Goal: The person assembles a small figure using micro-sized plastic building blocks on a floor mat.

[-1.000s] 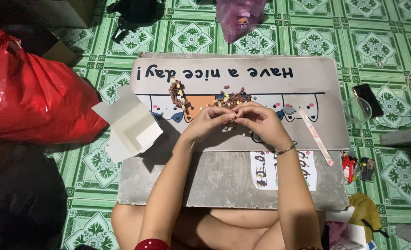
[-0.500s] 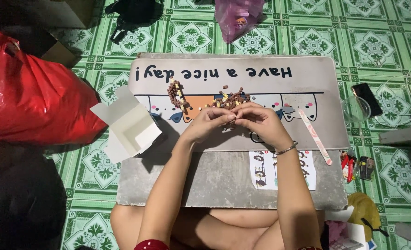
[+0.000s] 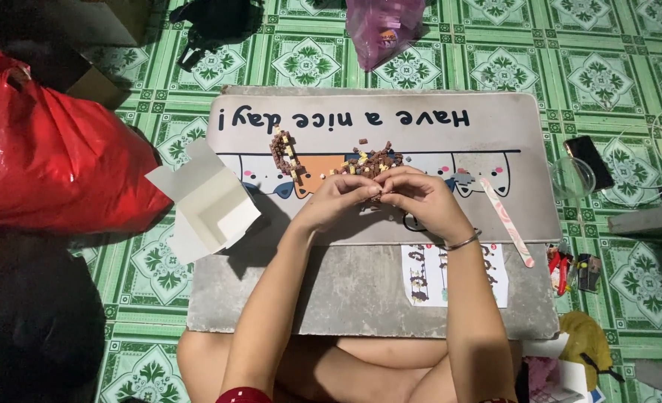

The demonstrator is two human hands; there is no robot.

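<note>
My left hand (image 3: pixel 340 198) and my right hand (image 3: pixel 419 200) meet fingertip to fingertip over a grey mat (image 3: pixel 495 142) with cartoon cats. Both pinch something tiny between them, too small to make out. Just beyond the fingers lies a loose heap of small brown and yellow bricks (image 3: pixel 372 159). To its left stands a partly built brown brick piece (image 3: pixel 284 151). A silver bangle (image 3: pixel 461 241) circles my right wrist.
An open white cardboard box (image 3: pixel 208 203) lies at the mat's left edge. A printed instruction sheet (image 3: pixel 495 277) and a pink strip tool (image 3: pixel 507 222) sit to the right. A red plastic bag (image 3: pixel 47 160), a clear cup (image 3: pixel 572 177), a phone (image 3: pixel 589 162) and a pink bag (image 3: pixel 381 30) ring the stone slab (image 3: pixel 346 291).
</note>
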